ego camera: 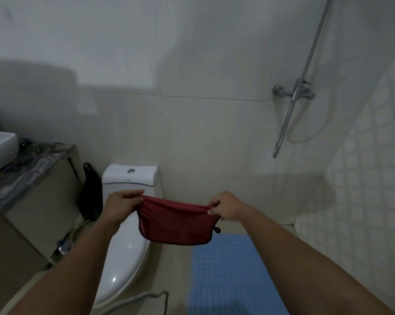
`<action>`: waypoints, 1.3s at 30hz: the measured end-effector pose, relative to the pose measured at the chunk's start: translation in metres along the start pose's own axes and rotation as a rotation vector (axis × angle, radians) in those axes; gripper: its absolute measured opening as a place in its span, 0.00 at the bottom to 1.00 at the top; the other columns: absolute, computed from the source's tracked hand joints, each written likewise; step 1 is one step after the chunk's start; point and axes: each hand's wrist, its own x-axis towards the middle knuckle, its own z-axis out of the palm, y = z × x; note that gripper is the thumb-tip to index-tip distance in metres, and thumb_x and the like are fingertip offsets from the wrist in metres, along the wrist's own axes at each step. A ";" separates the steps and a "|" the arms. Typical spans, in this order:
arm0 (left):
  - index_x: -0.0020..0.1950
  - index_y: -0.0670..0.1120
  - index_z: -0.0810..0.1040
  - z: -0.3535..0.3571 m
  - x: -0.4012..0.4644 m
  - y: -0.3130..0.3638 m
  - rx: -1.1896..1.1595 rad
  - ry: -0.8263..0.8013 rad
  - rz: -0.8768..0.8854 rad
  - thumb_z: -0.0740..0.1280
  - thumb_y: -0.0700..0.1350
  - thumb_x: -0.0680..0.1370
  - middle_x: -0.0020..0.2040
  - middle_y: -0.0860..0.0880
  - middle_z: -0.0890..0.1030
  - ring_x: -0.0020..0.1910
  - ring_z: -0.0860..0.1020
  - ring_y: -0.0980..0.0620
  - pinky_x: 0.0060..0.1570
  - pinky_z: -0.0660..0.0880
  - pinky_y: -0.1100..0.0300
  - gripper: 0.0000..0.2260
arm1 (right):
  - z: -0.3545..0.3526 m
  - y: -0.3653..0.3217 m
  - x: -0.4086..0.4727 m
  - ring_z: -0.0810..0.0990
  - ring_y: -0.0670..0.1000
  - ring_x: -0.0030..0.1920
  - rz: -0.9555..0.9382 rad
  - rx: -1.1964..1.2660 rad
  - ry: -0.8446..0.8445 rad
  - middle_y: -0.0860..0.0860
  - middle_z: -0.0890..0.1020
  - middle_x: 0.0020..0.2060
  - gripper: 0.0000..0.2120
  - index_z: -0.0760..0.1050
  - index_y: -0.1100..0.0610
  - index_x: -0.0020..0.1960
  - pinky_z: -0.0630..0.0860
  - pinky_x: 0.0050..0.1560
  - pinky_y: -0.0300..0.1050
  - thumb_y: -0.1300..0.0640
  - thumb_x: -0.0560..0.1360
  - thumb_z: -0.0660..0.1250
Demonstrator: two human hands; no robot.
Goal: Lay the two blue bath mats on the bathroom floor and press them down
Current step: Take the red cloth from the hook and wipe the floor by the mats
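Currently, one blue bath mat (233, 276) lies flat on the floor (173, 269) beside the toilet (126, 246), no second mat is visible, and left hand (123, 201) and right hand (226, 206) pinch a red cloth (173, 221).

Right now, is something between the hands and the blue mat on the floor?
Yes. Both the left hand and right hand grip a red cloth stretched between them, above the blue dotted bath mat.
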 end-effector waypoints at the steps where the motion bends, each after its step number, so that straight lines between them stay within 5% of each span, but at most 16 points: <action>1: 0.61 0.41 0.84 -0.005 0.002 -0.001 0.073 -0.031 0.010 0.71 0.30 0.76 0.53 0.43 0.85 0.53 0.83 0.46 0.63 0.78 0.50 0.15 | -0.001 -0.001 0.001 0.80 0.47 0.40 -0.032 -0.016 0.017 0.54 0.84 0.43 0.09 0.84 0.62 0.54 0.76 0.39 0.33 0.65 0.75 0.72; 6: 0.56 0.48 0.86 -0.018 0.015 -0.015 0.937 -0.127 0.297 0.71 0.42 0.78 0.50 0.49 0.84 0.47 0.82 0.50 0.54 0.80 0.52 0.08 | -0.002 0.011 0.008 0.79 0.50 0.38 -0.054 -0.060 0.081 0.63 0.84 0.39 0.10 0.84 0.63 0.44 0.75 0.43 0.44 0.56 0.76 0.73; 10: 0.52 0.57 0.81 -0.031 0.021 -0.023 1.260 0.146 0.341 0.63 0.46 0.80 0.44 0.54 0.79 0.42 0.80 0.50 0.42 0.80 0.55 0.08 | 0.003 0.000 0.012 0.70 0.48 0.30 -0.125 -0.119 0.111 0.56 0.72 0.29 0.17 0.77 0.65 0.36 0.67 0.35 0.43 0.54 0.76 0.73; 13: 0.47 0.55 0.79 -0.034 0.026 -0.021 1.029 0.278 0.270 0.60 0.45 0.78 0.40 0.54 0.80 0.39 0.80 0.49 0.42 0.80 0.53 0.09 | 0.010 -0.021 0.014 0.78 0.49 0.34 -0.212 -0.123 0.126 0.54 0.81 0.33 0.09 0.82 0.58 0.41 0.76 0.40 0.49 0.57 0.78 0.70; 16: 0.44 0.52 0.79 -0.030 0.031 -0.009 0.404 0.368 0.100 0.59 0.46 0.79 0.38 0.50 0.84 0.39 0.83 0.45 0.44 0.83 0.48 0.10 | 0.018 -0.046 0.013 0.85 0.49 0.47 -0.278 -0.023 0.141 0.49 0.87 0.44 0.11 0.85 0.53 0.51 0.80 0.53 0.47 0.63 0.79 0.66; 19: 0.48 0.49 0.80 -0.028 0.035 0.011 -0.069 0.403 -0.006 0.61 0.47 0.78 0.45 0.43 0.84 0.43 0.84 0.42 0.49 0.84 0.40 0.08 | 0.025 -0.077 0.011 0.83 0.48 0.44 -0.366 0.069 0.127 0.52 0.86 0.42 0.13 0.85 0.56 0.47 0.79 0.49 0.46 0.65 0.76 0.63; 22: 0.49 0.51 0.80 -0.019 0.032 0.036 -0.120 0.368 0.127 0.70 0.47 0.76 0.50 0.45 0.83 0.51 0.83 0.44 0.57 0.81 0.43 0.03 | 0.029 -0.106 0.009 0.78 0.54 0.38 -0.417 0.097 0.088 0.57 0.80 0.36 0.13 0.82 0.65 0.41 0.73 0.43 0.48 0.59 0.69 0.61; 24: 0.57 0.50 0.77 -0.009 0.029 0.052 -0.129 0.205 0.186 0.71 0.36 0.75 0.50 0.43 0.82 0.51 0.82 0.43 0.57 0.80 0.43 0.14 | 0.030 -0.120 0.010 0.79 0.61 0.40 -0.461 0.090 0.069 0.58 0.79 0.36 0.13 0.81 0.66 0.40 0.72 0.44 0.47 0.59 0.69 0.61; 27: 0.63 0.49 0.74 0.005 0.023 0.072 -0.107 -0.114 0.176 0.73 0.32 0.74 0.49 0.39 0.84 0.48 0.83 0.42 0.51 0.81 0.43 0.21 | 0.027 -0.130 0.006 0.81 0.51 0.43 -0.531 0.154 0.112 0.54 0.84 0.43 0.14 0.84 0.56 0.47 0.76 0.46 0.43 0.68 0.73 0.61; 32: 0.53 0.40 0.83 0.028 0.017 0.086 0.029 -0.322 0.216 0.73 0.35 0.76 0.43 0.44 0.86 0.44 0.83 0.49 0.47 0.79 0.53 0.06 | 0.015 -0.120 0.012 0.80 0.48 0.40 -0.484 0.333 0.304 0.54 0.82 0.42 0.17 0.79 0.50 0.60 0.78 0.44 0.43 0.62 0.73 0.74; 35: 0.53 0.40 0.84 0.042 0.013 0.091 0.016 -0.360 0.264 0.70 0.34 0.78 0.46 0.46 0.87 0.45 0.85 0.51 0.44 0.80 0.58 0.06 | 0.009 -0.111 0.012 0.80 0.48 0.44 -0.338 0.393 0.375 0.53 0.80 0.42 0.22 0.77 0.49 0.64 0.79 0.51 0.44 0.57 0.73 0.77; 39: 0.54 0.43 0.85 0.055 0.015 0.090 0.070 -0.389 0.294 0.70 0.36 0.79 0.50 0.47 0.87 0.53 0.85 0.50 0.54 0.81 0.54 0.07 | -0.005 -0.093 0.008 0.84 0.50 0.47 -0.218 0.436 0.254 0.52 0.86 0.43 0.06 0.84 0.57 0.50 0.79 0.46 0.43 0.57 0.75 0.74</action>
